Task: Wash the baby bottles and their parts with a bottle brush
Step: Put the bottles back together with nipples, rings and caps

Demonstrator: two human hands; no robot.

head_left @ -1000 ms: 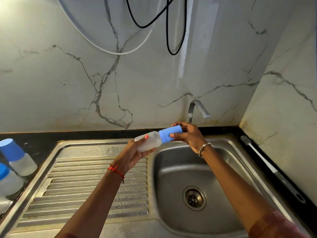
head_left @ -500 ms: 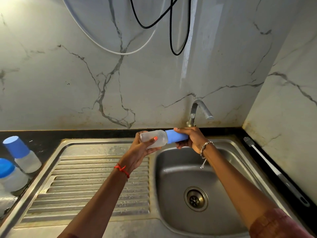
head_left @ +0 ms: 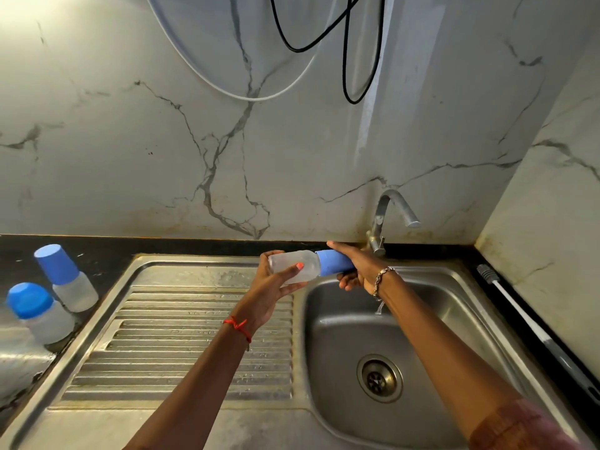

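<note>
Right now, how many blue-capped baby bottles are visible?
3. One frosted plastic bottle, held sideways by left hand and right hand; a rear bottle and a front bottle standing on the black counter, left. More may hide off-frame.

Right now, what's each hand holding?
Left hand: grips the clear bottle.
Right hand: grips the blue cap.

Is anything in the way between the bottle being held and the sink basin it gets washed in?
Nothing visible. The left hand holds the bottle by its clear body and the right hand grips its blue cap, over the left rim of the basin, which shows only its drain.
</note>
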